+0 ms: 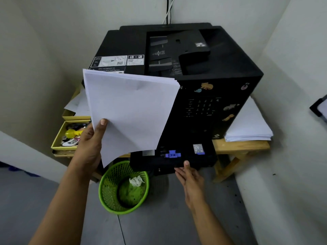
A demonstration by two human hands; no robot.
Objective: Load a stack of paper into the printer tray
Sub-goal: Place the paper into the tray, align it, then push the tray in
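The left hand [90, 144] pinches the stack of paper [131, 112] at its lower left corner, thumb on the front face and fingers behind. The stack is raised, tilted, in front of the printer [177, 68], above and left of the pulled-out paper tray [208, 159]. Its sheets are white, blank, and slightly fanned along the top edge; the lower corner hangs free over the green wastebasket [123, 188].

The right hand [190, 179] is loosely open, thumb resting on the front lip of the tray and fingers curled beneath it. The tray projects from the printer's base beyond the bench [238, 147] edge. Its right half is uncovered from above; the paper stack screens its left part. Two blue paper guides [172, 154] stand in the tray.

Right of the printer, a second pile of white paper [247, 124] lies on the bench, touching the printer's side. Left of the printer sit yellow drawers [58, 137] holding small items. The wastebasket stands on the floor below the tray, holding crumpled tissue [136, 181].
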